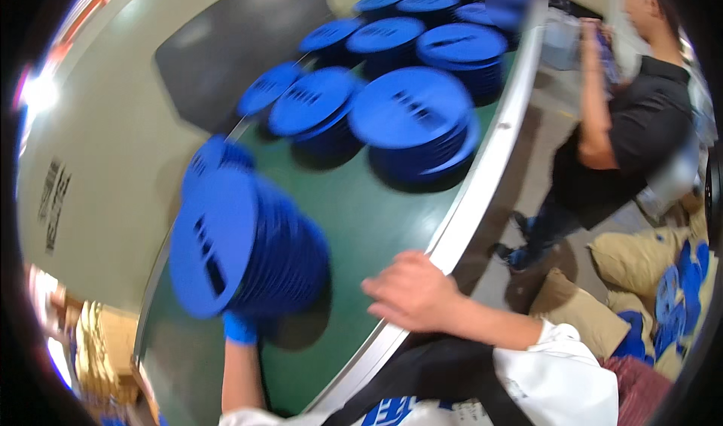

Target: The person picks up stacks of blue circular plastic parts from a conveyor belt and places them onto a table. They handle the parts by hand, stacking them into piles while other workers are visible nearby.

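Note:
Close on the left stands a tall stack of round blue discs (pixel 215 241), its top disc marked with black slots. My left hand (pixel 241 328), in a blue glove, is at the near lower edge of this stack; the stack hides its fingers. My right hand (pixel 414 294) is bare, slightly blurred, over the white side rail (pixel 392 345). Its fingers point left, loosely stretched, with nothing seen in them. Beyond, a wide stack of blue discs (pixel 410 110) sits on the green belt (pixel 354 215), with one lower disc jutting out.
Several more blue disc stacks (pixel 461 44) run along the belt to the far end. A beige machine wall (pixel 105 147) with a dark panel (pixel 233 50) borders the left. On the right, a person in black (pixel 625 125) stands near filled tan sacks (pixel 576 313).

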A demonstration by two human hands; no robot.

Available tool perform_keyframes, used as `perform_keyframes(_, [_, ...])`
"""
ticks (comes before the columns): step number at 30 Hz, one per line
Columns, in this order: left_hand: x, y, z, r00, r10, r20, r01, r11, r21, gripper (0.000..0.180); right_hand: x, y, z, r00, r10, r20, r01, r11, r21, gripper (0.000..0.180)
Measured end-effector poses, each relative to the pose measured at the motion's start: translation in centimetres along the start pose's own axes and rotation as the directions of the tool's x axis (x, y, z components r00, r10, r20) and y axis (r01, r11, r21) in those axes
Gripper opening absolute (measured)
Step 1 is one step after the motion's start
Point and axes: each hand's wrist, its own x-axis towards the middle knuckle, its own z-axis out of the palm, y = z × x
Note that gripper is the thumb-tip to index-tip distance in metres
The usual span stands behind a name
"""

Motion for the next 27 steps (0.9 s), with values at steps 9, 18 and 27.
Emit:
perform_keyframes(9, [-2.7,5.0,0.6,0.995,-0.022,-0.101,0.018,0.999,-0.039,0.047,0.5,-0.6,0.1,0.999,-0.026,-0.042,0.026,1.000,0.012,0.031])
perform_keyframes(18, [-3.0,4.5,1.5,0.990,-0.054,-0.131,0.049,0.998,-0.035,0.042,0.3,-0.2,0.0,0.997,-0.019,-0.072,0.023,0.999,0.047,0.032])
perform_keyframes(27, [-1.8,2.8,-2.8,1.000,0.014,0.023,-0.013,0.999,-0.030,0.035,0.3,-0.3,0.2,0.998,-0.017,-0.058,0.020,0.999,0.046,0.032])
